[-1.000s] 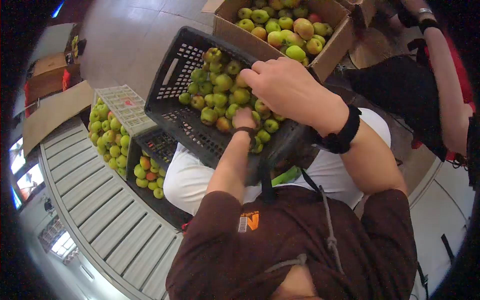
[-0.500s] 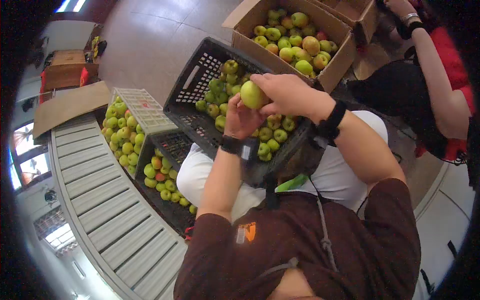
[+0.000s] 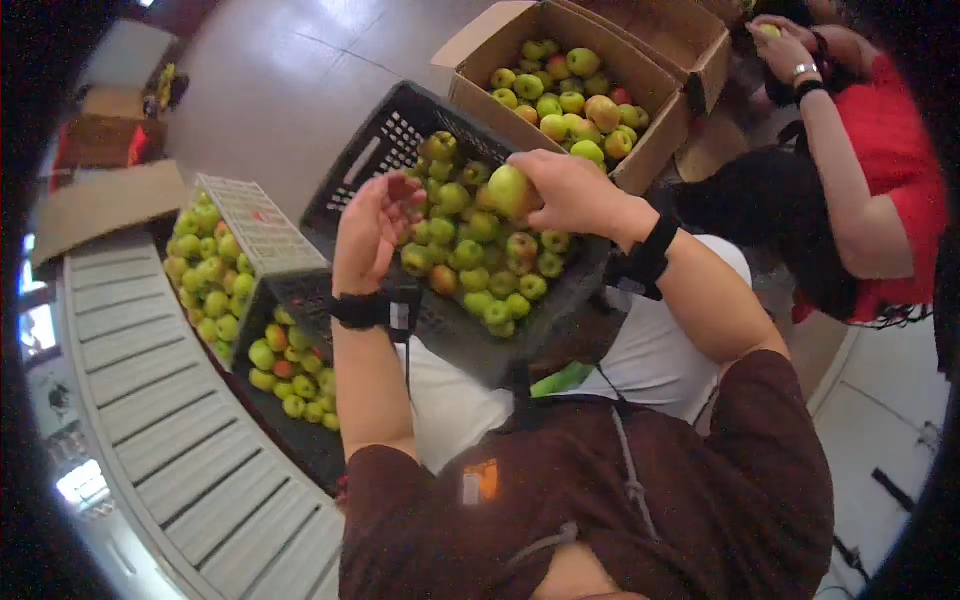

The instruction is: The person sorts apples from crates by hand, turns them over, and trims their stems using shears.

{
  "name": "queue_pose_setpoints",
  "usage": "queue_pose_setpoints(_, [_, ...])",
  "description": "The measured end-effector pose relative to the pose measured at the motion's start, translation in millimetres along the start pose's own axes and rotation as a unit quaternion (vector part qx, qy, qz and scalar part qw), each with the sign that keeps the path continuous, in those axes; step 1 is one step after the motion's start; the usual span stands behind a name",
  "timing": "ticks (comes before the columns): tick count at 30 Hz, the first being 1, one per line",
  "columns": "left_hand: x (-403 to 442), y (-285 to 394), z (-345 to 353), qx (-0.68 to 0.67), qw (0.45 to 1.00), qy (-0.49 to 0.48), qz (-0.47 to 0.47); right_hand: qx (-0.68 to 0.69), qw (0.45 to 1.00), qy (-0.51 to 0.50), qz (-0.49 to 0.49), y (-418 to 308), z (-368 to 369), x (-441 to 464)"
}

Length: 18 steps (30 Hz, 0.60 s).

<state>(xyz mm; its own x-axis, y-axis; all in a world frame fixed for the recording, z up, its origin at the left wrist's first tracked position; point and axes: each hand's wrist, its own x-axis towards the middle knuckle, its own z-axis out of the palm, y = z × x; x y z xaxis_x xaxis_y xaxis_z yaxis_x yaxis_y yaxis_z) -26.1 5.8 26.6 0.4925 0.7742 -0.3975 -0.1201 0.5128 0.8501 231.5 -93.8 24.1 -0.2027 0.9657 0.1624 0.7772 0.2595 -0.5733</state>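
Observation:
An apple [image 3: 511, 191], pale green and smooth, is gripped in my right hand [image 3: 572, 193] above the black crate. My left hand [image 3: 374, 225] holds nothing; its fingers are apart and slightly curled over the crate's left side. Below both hands, the black plastic crate [image 3: 365, 150] rests tilted by my lap with several green apples [image 3: 468, 254] in it, some with reddish or brownish patches. The palm side of my right hand is hidden.
A cardboard box [image 3: 470, 95] of apples stands beyond the crate. To the left are a white crate [image 3: 262, 228] and another black crate [image 3: 262, 310], both with apples, beside a slatted roller conveyor [image 3: 165, 400]. At right, a co-worker in a red sleeve [image 3: 905, 160] holds something yellow-green.
My left hand has come away from the apple and moved left. My right hand keeps hold of the apple. The view has shifted slightly, and the co-worker's hands have come further into sight.

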Motion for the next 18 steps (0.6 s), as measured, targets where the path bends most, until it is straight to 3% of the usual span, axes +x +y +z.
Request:
queue_pose_setpoints(5, [-5.8, 19.7, 6.1, -0.041, 0.999, -0.013, 0.026, -0.066, 0.969, -0.056, 0.233, 30.5, -23.0, 8.8])
queue_pose_setpoints(6, [-3.8, 18.9, 1.3, -0.058, 0.998, -0.003, 0.034, -0.058, 0.98, -0.027, 0.189, 61.8, -23.1, 8.0])
queue_pose_setpoints(7, [-1.4, 18.8, -3.9, -0.075, 0.996, 0.005, 0.041, -0.067, 0.966, -0.04, 0.248, 65.4, -35.5, 13.6])
queue_pose_setpoints(13, [-1.8, 27.3, -8.4, -0.12, 0.989, 0.032, 0.075, -0.226, 0.918, -0.142, 0.294, 172.6, -29.5, 19.0])
queue_pose_setpoints(18, [-4.2, 30.0, -15.1, -0.133, 0.986, 0.033, 0.097, -0.261, 0.905, -0.198, 0.272, 212.3, 10.1, 12.5])
